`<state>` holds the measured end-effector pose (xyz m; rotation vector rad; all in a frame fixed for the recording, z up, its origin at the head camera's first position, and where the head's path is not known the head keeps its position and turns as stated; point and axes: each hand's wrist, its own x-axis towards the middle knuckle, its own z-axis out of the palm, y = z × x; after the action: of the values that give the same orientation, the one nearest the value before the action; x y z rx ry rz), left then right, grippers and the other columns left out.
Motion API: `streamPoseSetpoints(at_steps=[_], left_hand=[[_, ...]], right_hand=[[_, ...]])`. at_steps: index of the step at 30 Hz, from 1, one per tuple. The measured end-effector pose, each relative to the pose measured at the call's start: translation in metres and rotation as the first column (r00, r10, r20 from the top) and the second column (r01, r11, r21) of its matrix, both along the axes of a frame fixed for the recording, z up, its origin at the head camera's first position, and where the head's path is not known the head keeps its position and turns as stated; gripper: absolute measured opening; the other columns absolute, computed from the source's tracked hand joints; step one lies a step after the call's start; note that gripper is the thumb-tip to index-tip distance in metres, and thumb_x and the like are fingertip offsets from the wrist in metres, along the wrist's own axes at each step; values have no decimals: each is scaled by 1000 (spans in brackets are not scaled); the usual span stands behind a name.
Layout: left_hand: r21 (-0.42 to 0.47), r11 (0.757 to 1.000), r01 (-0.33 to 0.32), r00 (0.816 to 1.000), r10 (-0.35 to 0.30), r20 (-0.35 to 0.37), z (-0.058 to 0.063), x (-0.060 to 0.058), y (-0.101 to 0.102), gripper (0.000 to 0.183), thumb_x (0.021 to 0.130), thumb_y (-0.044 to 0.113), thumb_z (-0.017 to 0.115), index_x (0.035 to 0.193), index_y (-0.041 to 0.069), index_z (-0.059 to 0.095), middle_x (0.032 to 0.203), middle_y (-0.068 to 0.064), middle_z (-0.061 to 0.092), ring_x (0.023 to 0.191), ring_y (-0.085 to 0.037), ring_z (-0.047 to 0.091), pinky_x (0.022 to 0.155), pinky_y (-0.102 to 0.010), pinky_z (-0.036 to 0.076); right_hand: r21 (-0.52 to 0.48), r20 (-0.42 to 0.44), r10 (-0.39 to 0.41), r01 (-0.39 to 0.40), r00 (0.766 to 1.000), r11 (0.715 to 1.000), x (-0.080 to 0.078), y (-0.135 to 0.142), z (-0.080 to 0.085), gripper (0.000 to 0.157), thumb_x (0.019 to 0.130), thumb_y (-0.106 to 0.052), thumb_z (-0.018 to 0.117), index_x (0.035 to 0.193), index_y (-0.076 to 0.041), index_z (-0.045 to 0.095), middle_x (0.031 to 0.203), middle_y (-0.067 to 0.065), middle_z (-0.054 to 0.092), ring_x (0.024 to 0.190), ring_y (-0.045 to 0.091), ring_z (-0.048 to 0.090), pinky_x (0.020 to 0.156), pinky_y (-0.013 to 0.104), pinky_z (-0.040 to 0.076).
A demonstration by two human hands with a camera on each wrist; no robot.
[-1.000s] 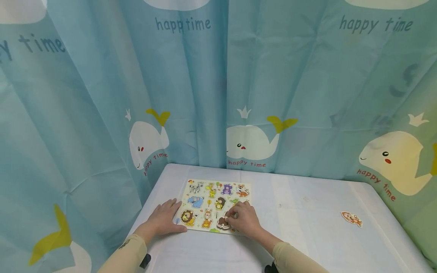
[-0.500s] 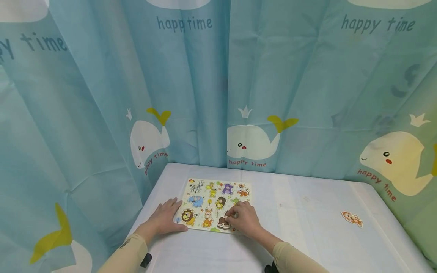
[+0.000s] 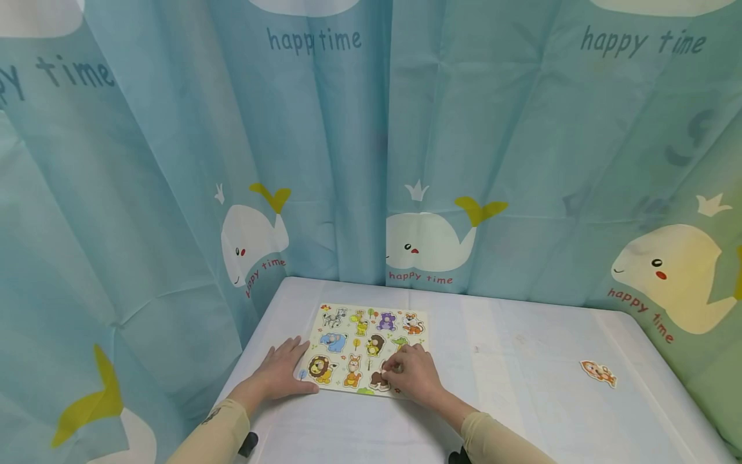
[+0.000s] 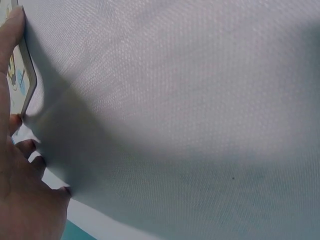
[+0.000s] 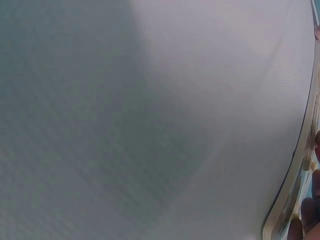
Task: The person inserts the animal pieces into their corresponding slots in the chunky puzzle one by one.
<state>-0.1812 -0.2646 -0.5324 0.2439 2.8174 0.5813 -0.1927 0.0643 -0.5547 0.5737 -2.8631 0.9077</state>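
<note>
A pale wooden animal puzzle board (image 3: 350,332) lies on the white-covered table. My left hand (image 3: 279,370) rests at its left edge, fingers extended, thumb along the front corner. The left wrist view shows that thumb against the board's edge (image 4: 30,80). At the board's front right, my right hand (image 3: 415,372) pinches a brown animal puzzle piece (image 3: 379,380), partly covered by the fingers. That piece lies over its place in the front row, beside the kangaroo piece (image 3: 351,372). In the right wrist view, only some fingertips (image 5: 309,212) show beyond the board's side.
Several other animal pieces, such as the lion (image 3: 320,369) and the purple one (image 3: 386,321), sit on the board. Far to the right on the table (image 3: 498,374) lies a loose orange animal piece (image 3: 599,374). A blue whale-print curtain (image 3: 342,161) hangs behind.
The brown piece now lies flatter on the board, with less of its thick edge showing. Both hands stay in nearly the same places.
</note>
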Motion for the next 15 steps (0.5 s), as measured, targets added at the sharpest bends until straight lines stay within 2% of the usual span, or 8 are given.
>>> streamPoseSetpoints(at_steps=[15], left_hand=[[1,1000,8,1000,-8,-8,-2,0,-1,112,73,64,83,156,3,39,163,-23,29,152,-43,21,123,-64,12]], right_hand=[[4,7,-6,6,1000,1000,-1,-1,-3,10,81,-29,86,77,-30,76,78,-17,53,80,10,43,70,30,35]])
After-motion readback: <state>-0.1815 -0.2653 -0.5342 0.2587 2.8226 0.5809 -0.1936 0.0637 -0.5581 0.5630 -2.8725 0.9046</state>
